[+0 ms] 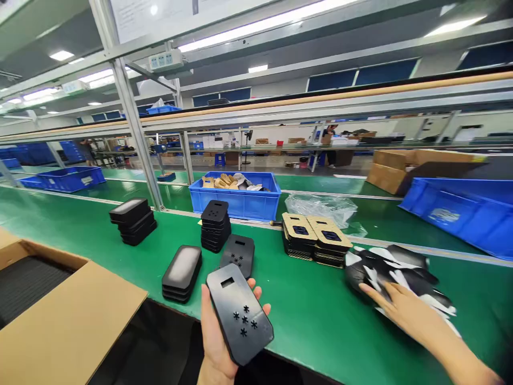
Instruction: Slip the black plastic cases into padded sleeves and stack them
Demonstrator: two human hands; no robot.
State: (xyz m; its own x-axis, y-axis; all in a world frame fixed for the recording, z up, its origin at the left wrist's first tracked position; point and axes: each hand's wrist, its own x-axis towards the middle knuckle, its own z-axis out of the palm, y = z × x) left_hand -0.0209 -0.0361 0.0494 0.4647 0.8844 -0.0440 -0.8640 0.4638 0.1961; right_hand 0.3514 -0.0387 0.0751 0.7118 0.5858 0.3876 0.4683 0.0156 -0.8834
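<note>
The left grip (214, 339) is closed around a flat black rectangular plate (239, 315) with star-shaped holes and a small slot, and the plate sits right across the palm with fingertips showing past its edge! The right grip (401, 313) is spread flat, fingers apart, pressing on a heap of black-and-white pieces (387, 275) at the far end of the green tabletop (304, 315). Just beyond the plate, a stack of black rounded trays (181, 274); farther past it, a blue plastic crate (234, 200).
</note>
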